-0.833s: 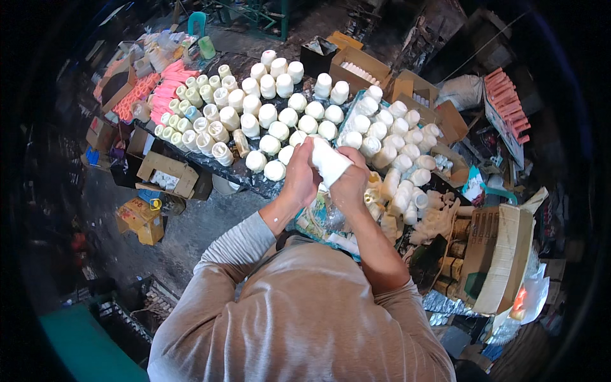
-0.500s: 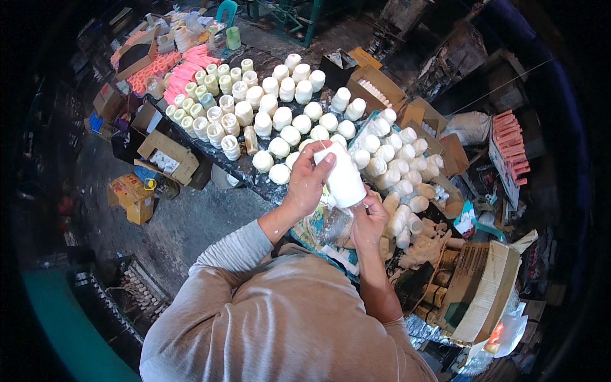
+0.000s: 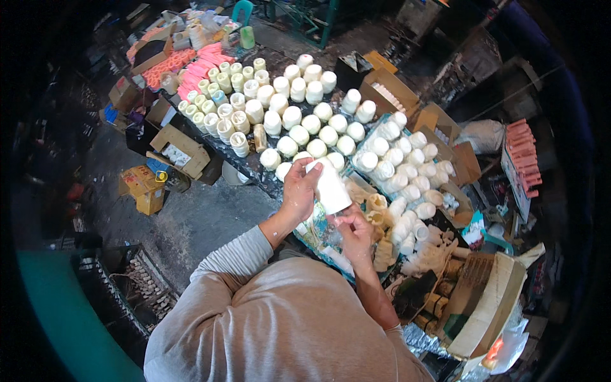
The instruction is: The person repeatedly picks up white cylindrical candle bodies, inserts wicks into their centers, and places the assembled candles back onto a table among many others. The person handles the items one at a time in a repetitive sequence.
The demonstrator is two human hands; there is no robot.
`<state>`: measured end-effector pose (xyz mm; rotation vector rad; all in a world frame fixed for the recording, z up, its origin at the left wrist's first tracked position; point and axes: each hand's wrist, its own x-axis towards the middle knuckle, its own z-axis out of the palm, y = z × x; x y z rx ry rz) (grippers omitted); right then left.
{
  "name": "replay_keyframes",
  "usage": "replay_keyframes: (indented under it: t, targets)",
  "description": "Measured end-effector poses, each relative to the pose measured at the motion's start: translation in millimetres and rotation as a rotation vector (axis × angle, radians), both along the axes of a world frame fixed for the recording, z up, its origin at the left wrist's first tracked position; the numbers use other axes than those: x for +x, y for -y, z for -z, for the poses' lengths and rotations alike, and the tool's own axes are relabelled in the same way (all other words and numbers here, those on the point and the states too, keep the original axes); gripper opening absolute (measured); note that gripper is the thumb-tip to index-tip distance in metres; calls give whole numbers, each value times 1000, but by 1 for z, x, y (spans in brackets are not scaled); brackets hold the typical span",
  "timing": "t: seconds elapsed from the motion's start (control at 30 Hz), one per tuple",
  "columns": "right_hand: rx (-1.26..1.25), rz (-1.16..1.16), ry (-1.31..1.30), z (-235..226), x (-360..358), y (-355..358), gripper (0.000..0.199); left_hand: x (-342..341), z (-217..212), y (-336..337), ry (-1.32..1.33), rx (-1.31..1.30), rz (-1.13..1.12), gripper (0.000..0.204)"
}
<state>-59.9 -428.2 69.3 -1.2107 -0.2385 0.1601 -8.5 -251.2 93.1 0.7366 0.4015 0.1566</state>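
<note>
In front of my chest I hold a thick, smooth white cylinder [image 3: 332, 191] that looks like a pillar candle, tilted with its lower end toward my right. My left hand [image 3: 299, 194] is closed around its upper left side, thumb laid along it. The fingers of my right hand [image 3: 354, 232] are bent in at its lower end and pinch near the rim; what lies under the fingertips is hidden. Just beyond stand several rows of rounded white pieces [image 3: 299, 135] on a dark table. Cream-coloured hollow moulds [image 3: 377, 202] lie to the right of the cylinder.
More white pieces [image 3: 394, 156] crowd a tray at the right. Greenish cups [image 3: 223, 81] and pink sticks [image 3: 202, 67] fill the table's far left. Open cardboard boxes [image 3: 180, 151] stand at left, another box [image 3: 487, 299] at lower right. Pink sticks [image 3: 523, 156] lie on a board far right.
The cylinder and both hands have shifted slightly down and left in the picture, while the surroundings have slid right. Both hands still hold the cylinder.
</note>
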Motion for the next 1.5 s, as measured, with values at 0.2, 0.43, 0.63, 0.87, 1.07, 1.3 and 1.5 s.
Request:
replay_keyframes:
  t: [0.2, 0.43, 0.63, 0.87, 1.07, 1.3, 1.5]
  targets:
    - [172, 70, -121, 4, 7, -33, 42, 5, 15, -22, -131, -246, -68, 21]
    - [-359, 141, -135, 5, 89, -133, 87, 54, 36, -84, -266, -238, 11, 24]
    - [-551, 88, -138, -8, 197, -213, 71, 125, 71, -196, -238, 111, 111, 29]
    - [-902, 66, 115, -22, 361, -287, 64, 178, 76, -285, -70, 367, 128, 57]
    - [-1254, -127, 426, 11, 526, -367, 65, 125, 79, -341, -172, 401, 396, 43]
    - [-1446, -537, 479, 97, 592, -413, 77, 83, 99, -380, -372, 313, 395, 31]
    - [-1496, -635, 413, 124, 594, -411, 90, 78, 112, -389, -297, 216, 324, 31]
